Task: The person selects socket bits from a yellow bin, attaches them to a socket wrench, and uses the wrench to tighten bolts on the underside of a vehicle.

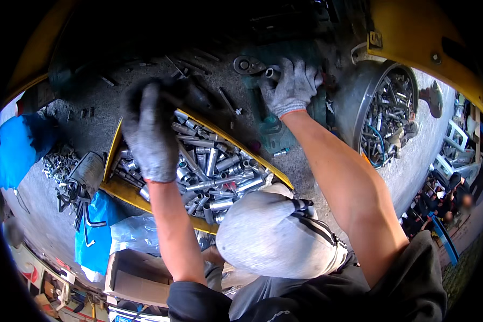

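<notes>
My left hand (149, 129), in a grey glove, is over the left part of a yellow tray (115, 190) heaped with chrome sockets (220, 182). Its fingertips are smeared against dark shadow, so whether they grip anything is unclear. My right hand (292, 86), gloved too, rests on a dark green tool case (268, 134) with fingers spread and bent. A small socket (271, 73) lies by its thumb and index finger, beside a ratchet head (245, 65). Loose bits (225, 102) are scattered on the grey surface between my hands.
Right: a black tub (359, 102) of mixed metal parts, a yellow panel (418, 37), people (456, 201) beyond. Left: hex keys (91, 222), blue plastic bags (19, 150). Below: a cardboard box (134, 279) and a rounded grey fabric shape (268, 236) with black trim.
</notes>
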A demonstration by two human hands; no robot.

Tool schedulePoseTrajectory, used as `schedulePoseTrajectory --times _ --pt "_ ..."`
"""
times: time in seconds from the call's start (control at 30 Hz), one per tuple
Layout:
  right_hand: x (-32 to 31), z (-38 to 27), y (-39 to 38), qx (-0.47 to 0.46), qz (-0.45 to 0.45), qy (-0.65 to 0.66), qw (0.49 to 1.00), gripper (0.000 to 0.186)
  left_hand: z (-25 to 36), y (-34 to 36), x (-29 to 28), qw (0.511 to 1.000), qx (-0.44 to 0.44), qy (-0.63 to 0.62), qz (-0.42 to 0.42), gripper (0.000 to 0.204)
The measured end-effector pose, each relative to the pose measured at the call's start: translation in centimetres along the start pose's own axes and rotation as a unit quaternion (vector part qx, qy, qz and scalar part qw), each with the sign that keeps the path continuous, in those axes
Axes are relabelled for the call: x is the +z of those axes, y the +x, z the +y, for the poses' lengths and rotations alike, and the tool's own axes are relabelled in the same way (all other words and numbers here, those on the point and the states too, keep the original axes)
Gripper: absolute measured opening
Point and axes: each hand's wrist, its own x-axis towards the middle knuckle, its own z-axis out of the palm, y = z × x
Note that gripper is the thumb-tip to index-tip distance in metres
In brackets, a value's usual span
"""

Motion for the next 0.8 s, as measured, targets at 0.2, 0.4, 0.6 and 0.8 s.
schedulePoseTrajectory --times 0.2,0.4,0.6,0.8 --pt "0.1 0.8 -0.3 -0.002 0.007 0.002 1.000 0.058 -0.1 0.8 -1.0 0.960 -0.018 0.280 0.016 0.028" --pt "0.5 0.5 -0.1 -0.007 0.031 -0.002 0.999 0.056 -2.2 4.6 3.1 0.907 -0.071 0.408 -0.082 0.038" --pt "0.4 0.5 -0.3 -0.007 0.024 0.016 1.000 0.057 -4.9 3.6 4.6 0.860 0.103 0.499 -0.003 0.032" --pt "0.1 0.7 -0.2 -0.002 0.015 0.007 1.000 0.058 -6.7 -0.7 8.3 0.734 -0.041 0.664 -0.139 0.032"
